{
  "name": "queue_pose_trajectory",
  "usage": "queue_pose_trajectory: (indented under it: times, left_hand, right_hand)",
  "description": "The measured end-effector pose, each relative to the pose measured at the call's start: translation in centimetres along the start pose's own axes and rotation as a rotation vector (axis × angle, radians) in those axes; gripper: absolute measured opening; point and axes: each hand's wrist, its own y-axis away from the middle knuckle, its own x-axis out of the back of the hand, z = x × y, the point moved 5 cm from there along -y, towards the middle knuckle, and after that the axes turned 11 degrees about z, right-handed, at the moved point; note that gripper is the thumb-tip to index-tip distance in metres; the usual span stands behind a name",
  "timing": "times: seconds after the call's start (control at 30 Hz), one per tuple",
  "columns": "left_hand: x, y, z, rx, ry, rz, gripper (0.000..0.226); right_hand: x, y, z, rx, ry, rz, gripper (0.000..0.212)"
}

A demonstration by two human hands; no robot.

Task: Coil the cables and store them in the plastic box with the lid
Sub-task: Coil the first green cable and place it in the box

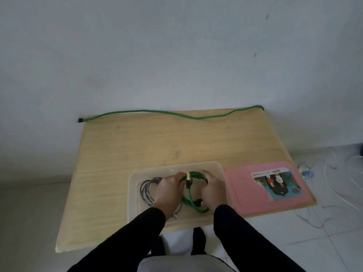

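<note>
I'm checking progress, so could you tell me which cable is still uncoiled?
The green cable stretched along the table's far edge; the other green and grey cables are coiled in the box.

A light wooden desk (137,150) stands against a plain pale wall (157,46), on a floor of white tiles (324,242). On the floor to the right of the desk, thin white cords (334,193) lie in loose tangles, and a small blue-and-white object (306,172), too blurred to identify, sits near the desk's edge.

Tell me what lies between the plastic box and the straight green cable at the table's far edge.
Head view: only bare wooden table between plastic box and straight green cable.
</note>
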Motion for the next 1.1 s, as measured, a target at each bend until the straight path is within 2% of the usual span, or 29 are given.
queue_pose_trajectory:
  times: [0.1,0.23,0.3,0.4,0.47,0.67,0.83,0.97,1.1]
  left_hand:
    - [-0.4,-0.3,-0.1,-0.005,0.034,-0.013,0.022]
    - [0.7,-0.2,-1.1,0.11,0.196,0.066,0.031]
    - [1.4,0.4,-0.8,0.028,0.301,0.06,0.045]
    - [1.2,1.5,0.4,-0.082,0.371,-0.07,0.075]
    - [1.1,1.6,0.9,-0.134,0.355,-0.041,0.079]
    - [0.8,1.6,1.4,-0.204,0.325,0.064,0.052]
    - [-0.1,1.1,0.4,-0.151,0.225,0.147,0.026]
    - [-1.0,0.5,-0.2,-0.124,0.095,0.05,0.017]
    - [-2.3,-0.3,0.0,-0.132,-0.123,-0.082,0.017]
  right_hand:
    - [-0.7,-0.2,0.5,-0.026,0.033,-0.023,0.051]
    - [-0.6,-0.1,0.5,0.018,0.145,0.043,0.037]
    - [-0.5,-0.2,0.6,0.006,0.14,0.064,0.03]
    - [-0.8,-0.4,0.3,-0.003,0.142,0.052,0.026]
    - [-1.0,-0.5,-0.3,-0.006,0.183,0.046,0.024]
    - [-0.5,-0.1,-0.7,0.043,0.169,0.112,0.022]
    - [-0.5,-0.3,-0.2,-0.015,0.113,0.102,0.043]
    - [0.0,-0.4,0.0,-0.011,0.057,0.125,0.035]
    - [0.0,-0.6,0.4,-0.004,0.045,0.123,0.034]
